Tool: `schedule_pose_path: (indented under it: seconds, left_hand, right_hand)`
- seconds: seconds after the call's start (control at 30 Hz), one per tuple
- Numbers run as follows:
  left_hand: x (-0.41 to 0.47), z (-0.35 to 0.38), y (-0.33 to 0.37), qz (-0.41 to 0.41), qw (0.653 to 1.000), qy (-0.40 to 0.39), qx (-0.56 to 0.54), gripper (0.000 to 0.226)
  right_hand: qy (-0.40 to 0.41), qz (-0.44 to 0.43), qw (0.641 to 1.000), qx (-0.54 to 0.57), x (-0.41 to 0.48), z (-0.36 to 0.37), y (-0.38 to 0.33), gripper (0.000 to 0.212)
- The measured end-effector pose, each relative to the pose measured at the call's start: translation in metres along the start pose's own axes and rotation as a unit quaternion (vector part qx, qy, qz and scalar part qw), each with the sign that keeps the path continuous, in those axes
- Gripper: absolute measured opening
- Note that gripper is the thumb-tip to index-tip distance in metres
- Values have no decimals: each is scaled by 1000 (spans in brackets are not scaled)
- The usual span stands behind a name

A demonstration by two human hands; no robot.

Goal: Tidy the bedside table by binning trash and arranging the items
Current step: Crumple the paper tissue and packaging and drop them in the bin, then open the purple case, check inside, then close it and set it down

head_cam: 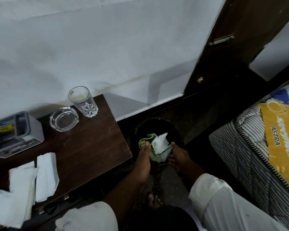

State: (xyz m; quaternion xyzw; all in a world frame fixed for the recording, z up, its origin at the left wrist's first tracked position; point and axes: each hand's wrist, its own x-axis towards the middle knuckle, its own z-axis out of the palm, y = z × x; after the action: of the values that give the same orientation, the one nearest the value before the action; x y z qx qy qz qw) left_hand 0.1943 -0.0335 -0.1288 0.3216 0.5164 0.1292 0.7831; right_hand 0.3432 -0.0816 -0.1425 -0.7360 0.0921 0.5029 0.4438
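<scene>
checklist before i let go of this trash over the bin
1. Is the trash bundle above the black bin: ok.
2. Does the left hand pinch the tea bag tag: ok.
3. Does the right hand hold the bundle's other side: ok.
4. Room left inside the bin: cannot tell, too dark.
5. Are the white napkins on the bedside table tidy: not ok, loose.

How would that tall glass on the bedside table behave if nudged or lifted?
The glass looks empty and tall, so a high push might tip it. Its smooth upper wall could be slippery. It stands near the table corner; a fall would probably break it.
</scene>
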Motion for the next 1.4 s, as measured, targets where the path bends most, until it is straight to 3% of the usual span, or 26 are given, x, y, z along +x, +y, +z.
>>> schedule_pose_path:
  seconds: [0.1, 0.3, 0.5, 0.6, 0.7, 0.83, 0.93, 1.07, 1.3, 1.4]
  left_hand:
    - [-42, 10, 36, 36, 998, 8, 42, 90]
    - [-97, 2, 62, 77, 992, 9, 97, 62]
    - [-130, -13, 78, 117, 989, 35, 88, 62]
    - [-148, -23, 83, 131, 985, 54, 94, 81]
    - [-162, -32, 88, 138, 985, 65, 79, 65]
    - [-185, -42, 96, 156, 982, 63, 90, 68]
    - [-204, -51, 102, 170, 979, 67, 87, 83]
    - [-231, -63, 115, 198, 974, 70, 87, 75]
    - [-274, -76, 137, 245, 962, 88, 84, 87]
    - [-293, -80, 144, 265, 956, 97, 84, 72]
  right_hand:
    - [-13, -22, 1000, -3, -21, 2, -3, 26]
    - [-18, -50, 998, 24, -50, 12, -12, 24]
    - [-19, -108, 993, -33, -79, 21, -21, 33]
    - [-15, -142, 987, -69, -95, 24, -29, 42]
    - [-14, -164, 983, -81, -107, 26, -34, 51]
    - [-31, -191, 977, -87, -144, 35, -43, 58]
    - [-39, -207, 976, -59, -168, 42, -48, 50]
    - [-32, -248, 965, -81, -189, 55, -55, 44]
    - [-33, -293, 949, -112, -234, 75, -65, 38]
    - [-27, -300, 951, -69, -258, 83, -70, 41]
